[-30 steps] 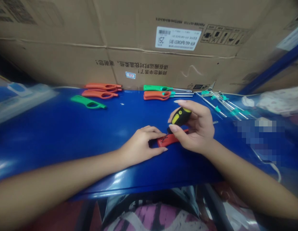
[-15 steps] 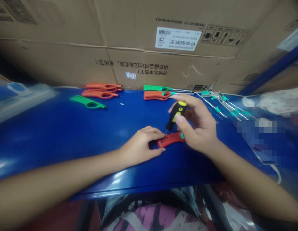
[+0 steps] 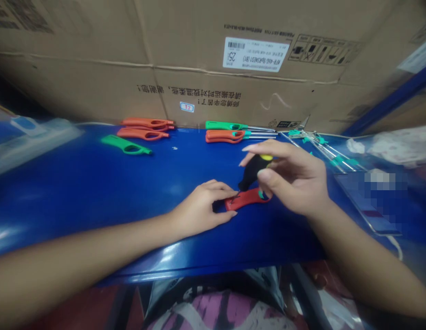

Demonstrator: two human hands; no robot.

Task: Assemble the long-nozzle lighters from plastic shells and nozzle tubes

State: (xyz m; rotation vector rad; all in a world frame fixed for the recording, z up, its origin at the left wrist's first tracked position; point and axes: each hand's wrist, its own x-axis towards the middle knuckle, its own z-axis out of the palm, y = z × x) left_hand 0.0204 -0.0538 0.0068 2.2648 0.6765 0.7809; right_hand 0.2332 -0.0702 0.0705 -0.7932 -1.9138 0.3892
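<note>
A red plastic handle [image 3: 245,198] lies on the blue table [image 3: 96,192] near its front edge. My left hand [image 3: 201,207] pinches the handle's left end with thumb and fingers, pressing it onto the table. My right hand [image 3: 295,178] grips a short black screwdriver with a yellow cap [image 3: 253,170]; its thin tip points down and left onto the handle's left end, close to my left fingertips.
Orange handles [image 3: 146,129] and a green handle [image 3: 125,145] lie at the back left. An orange and green pair with metal rods [image 3: 233,131] lies at the back centre. Thin rods with teal pieces [image 3: 319,149] spread at the right. Cardboard boxes [image 3: 213,59] wall the back.
My right hand has turned on the screwdriver, its fingers shifting round the handle and the hand moving slightly right. The tip stays on the red handle. My left hand has not moved.
</note>
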